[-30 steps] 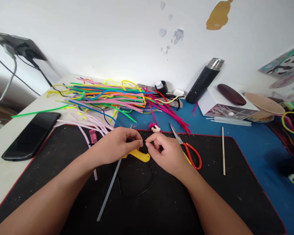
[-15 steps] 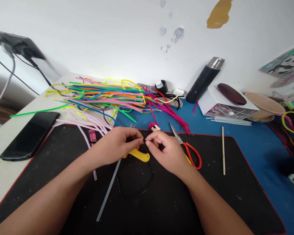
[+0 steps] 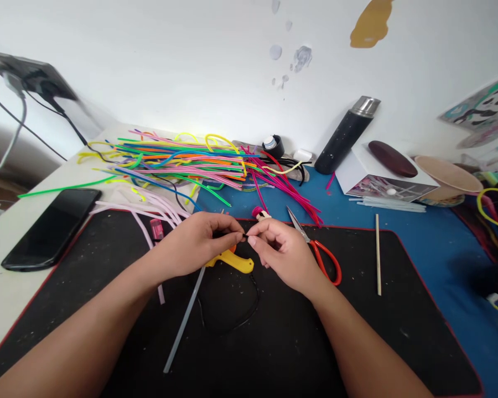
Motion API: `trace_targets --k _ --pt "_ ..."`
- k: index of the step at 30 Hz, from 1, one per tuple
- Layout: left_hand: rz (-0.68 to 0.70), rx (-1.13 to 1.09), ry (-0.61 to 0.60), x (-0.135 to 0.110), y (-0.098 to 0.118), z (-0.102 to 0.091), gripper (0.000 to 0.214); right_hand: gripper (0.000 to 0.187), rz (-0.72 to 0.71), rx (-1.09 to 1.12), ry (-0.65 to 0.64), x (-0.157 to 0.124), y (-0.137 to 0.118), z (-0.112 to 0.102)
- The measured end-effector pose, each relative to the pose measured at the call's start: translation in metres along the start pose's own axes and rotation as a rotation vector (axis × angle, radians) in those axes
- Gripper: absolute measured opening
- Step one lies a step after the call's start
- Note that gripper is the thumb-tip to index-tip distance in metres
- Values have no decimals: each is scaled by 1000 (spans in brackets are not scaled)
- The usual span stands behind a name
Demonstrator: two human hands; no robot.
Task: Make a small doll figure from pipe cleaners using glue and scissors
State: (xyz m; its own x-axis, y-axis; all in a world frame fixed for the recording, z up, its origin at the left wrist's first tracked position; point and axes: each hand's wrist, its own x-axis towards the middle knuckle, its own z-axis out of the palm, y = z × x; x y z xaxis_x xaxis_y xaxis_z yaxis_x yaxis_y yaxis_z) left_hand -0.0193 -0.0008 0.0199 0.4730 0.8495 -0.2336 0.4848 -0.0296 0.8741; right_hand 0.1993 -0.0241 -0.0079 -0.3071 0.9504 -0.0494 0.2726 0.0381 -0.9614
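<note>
My left hand (image 3: 199, 243) and my right hand (image 3: 284, 254) meet over the black mat (image 3: 357, 331), fingertips pinched together on a small black piece (image 3: 244, 236), probably a short length of black pipe cleaner. Under the hands lies a yellow glue gun (image 3: 234, 263) with its black cord (image 3: 236, 318) looping toward me and a clear glue stick (image 3: 185, 323) slanting down left. A small pink-capped figure (image 3: 260, 213) lies just beyond my fingers. Red-handled scissors (image 3: 321, 254) rest right of my right hand.
A heap of coloured pipe cleaners (image 3: 178, 160) covers the back left; pink ones (image 3: 286, 188) spread in the middle. A black phone (image 3: 50, 226) lies at left, a wooden stick (image 3: 377, 254) at right. A dark flask (image 3: 344, 135), white box (image 3: 382, 177) and paper bowl (image 3: 448, 177) stand behind.
My right hand has shifted slightly left and up, closing tighter against my left fingertips. Everything else stays where it was.
</note>
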Motion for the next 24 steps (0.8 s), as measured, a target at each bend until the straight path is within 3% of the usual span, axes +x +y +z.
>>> trace_targets --k 24 --pt "8 20 -3 -1 1 1 26 12 39 129 -62 -1 0 0"
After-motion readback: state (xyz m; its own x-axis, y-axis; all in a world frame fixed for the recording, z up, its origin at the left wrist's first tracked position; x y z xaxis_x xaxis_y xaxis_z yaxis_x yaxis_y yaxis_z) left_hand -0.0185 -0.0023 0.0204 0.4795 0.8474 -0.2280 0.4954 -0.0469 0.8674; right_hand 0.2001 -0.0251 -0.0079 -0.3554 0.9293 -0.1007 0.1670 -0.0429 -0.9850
